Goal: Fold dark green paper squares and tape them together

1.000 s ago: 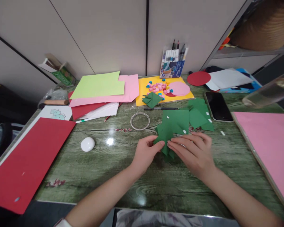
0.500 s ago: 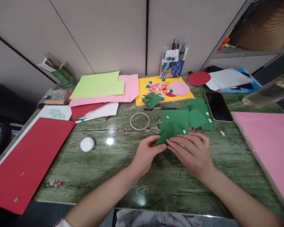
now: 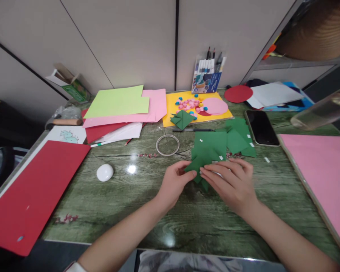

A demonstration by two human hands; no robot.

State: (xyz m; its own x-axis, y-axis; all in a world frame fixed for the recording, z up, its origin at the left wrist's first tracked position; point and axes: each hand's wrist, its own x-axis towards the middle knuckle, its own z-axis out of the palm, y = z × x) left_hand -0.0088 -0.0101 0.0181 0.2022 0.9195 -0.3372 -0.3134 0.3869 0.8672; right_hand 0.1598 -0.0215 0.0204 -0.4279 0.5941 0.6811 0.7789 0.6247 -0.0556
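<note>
Between my hands is a piece of folded green paper [image 3: 196, 164] with several pointed flaps. My left hand [image 3: 175, 181] pinches its left edge between thumb and fingers. From the right, my right hand [image 3: 232, 183] has its fingers closed on the paper's right side, and its fingertips partly hide the folds. Just beyond lies a flat green paper square [image 3: 211, 141] with small white bits on it. More green paper pieces [image 3: 238, 139] overlap to its right. Another folded green paper shape [image 3: 182, 119] rests on a yellow sheet [image 3: 170, 117].
Behind stand a box of marker pens [image 3: 206, 75] and stacked lime-green paper [image 3: 116, 102]. A ring [image 3: 167, 154] and a black pen [image 3: 192, 130] lie mid-table. A phone [image 3: 261, 127] and pink board [image 3: 320, 170] are right; a white round object [image 3: 104, 172] and red sheet [image 3: 36, 192] are left.
The folded green paper has tipped down and flattened between my hands, and its points now show below my fingers. My hands have hardly shifted.
</note>
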